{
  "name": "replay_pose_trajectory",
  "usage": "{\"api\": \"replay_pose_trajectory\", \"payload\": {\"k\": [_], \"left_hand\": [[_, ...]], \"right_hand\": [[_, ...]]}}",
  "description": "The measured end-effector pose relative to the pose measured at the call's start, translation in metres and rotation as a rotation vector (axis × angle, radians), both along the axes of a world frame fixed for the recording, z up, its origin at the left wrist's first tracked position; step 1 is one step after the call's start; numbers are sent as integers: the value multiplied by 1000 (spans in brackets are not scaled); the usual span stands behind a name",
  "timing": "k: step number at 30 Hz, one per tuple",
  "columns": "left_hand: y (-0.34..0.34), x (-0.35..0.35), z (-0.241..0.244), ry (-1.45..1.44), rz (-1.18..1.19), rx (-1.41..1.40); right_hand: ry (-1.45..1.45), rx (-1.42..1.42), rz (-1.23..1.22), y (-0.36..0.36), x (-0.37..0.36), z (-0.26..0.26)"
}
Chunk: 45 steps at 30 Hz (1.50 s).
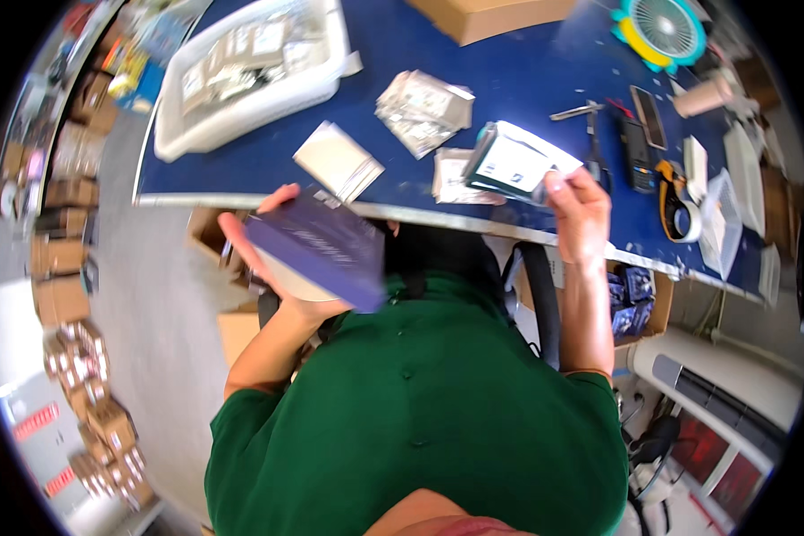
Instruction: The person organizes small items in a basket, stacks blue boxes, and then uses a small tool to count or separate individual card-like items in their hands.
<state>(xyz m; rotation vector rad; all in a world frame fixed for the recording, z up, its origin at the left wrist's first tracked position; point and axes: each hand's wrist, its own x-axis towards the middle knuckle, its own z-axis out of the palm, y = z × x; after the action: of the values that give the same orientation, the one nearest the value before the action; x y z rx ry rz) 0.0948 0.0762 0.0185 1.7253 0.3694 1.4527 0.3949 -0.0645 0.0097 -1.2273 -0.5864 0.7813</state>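
My left hand (275, 268) holds a dark purple-blue box (321, 244) with a pale side, off the front edge of the blue table (509, 74). Between the thumb and fingers of my right hand (579, 208) is a stack of printed packets or cards (516, 161), white on top with dark green edges. Just left of that stack, partly under it, lie light packets (452, 177). A heap of clear-wrapped packets (425, 107) sits further back. A small stack of cream cards or envelopes (338, 161) rests near the front edge, above the box in view.
A white plastic bin (241, 120) of packets stands at the back left, a cardboard box (496, 20) at the back. Right: a small fan (663, 30), scissors (596, 147), a handheld scanner (636, 154), a phone (648, 117), a tape dispenser (673, 208). An open carton (660, 308) sits below the table.
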Motion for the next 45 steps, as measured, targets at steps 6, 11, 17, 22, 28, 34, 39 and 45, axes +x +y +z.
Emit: {"api": "replay_pose_trajectory", "payload": {"k": [6,11,17,22,28,34,39,45], "left_hand": [[61,66,4,18,-311,-557],[66,176,29,177,-465,-690],[-132,350,61,473,-1090,-627],[-158,347,23,499,-1110,-527],[-80,238,13,309,-1217,-450],[-76,131,-24,274,-958,-759],[-59,88,-56,474,-611,-1048],[-35,79,-50,448,-629,-959]], "right_hand": [[455,83,-65,-36,8,-10],[474,-45,151,-110,-1,-44],[587,-164,129,-186,-29,-69],[438,-227,-15,-195,-17,-64],[705,203,-225,-175,-13,-69],[760,-51,98,-70,-51,-44],[284,-227,322,-42,-34,-39],[-64,-371,614,-9,-9,1]]}}
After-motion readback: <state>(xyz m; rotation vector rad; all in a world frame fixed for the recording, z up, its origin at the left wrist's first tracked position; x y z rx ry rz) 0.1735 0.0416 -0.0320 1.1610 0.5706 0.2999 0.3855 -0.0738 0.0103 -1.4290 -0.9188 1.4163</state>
